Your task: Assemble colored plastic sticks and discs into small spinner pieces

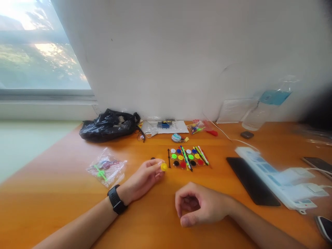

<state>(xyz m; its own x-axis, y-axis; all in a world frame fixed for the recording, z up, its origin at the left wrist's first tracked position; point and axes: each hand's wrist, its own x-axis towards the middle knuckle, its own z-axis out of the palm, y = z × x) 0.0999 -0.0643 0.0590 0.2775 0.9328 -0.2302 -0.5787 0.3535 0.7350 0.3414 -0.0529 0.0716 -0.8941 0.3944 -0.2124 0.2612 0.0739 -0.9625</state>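
In the head view my left hand (147,180), with a black watch on its wrist, pinches a small yellow plastic disc (164,167) between thumb and fingers. My right hand (201,204) hovers over or rests on the table, I cannot tell which; its fingers curl loosely, a gap shows between thumb and fingertips, and nothing is seen in it. Beyond both hands lie rows of coloured discs (180,157) and thin plastic arrows (186,158) in several colours. A single black arrow (169,158) stands apart at their left. A dark round piece (153,158) shows partly behind my left hand.
A clear bag with coloured parts (109,169) lies left, a black plastic bag (110,126) behind it. By the wall are a paper sheet (176,127) and a round tin (176,137). At right: a black tablet-like slab (251,181), a power strip (269,176), a bottle (267,107).
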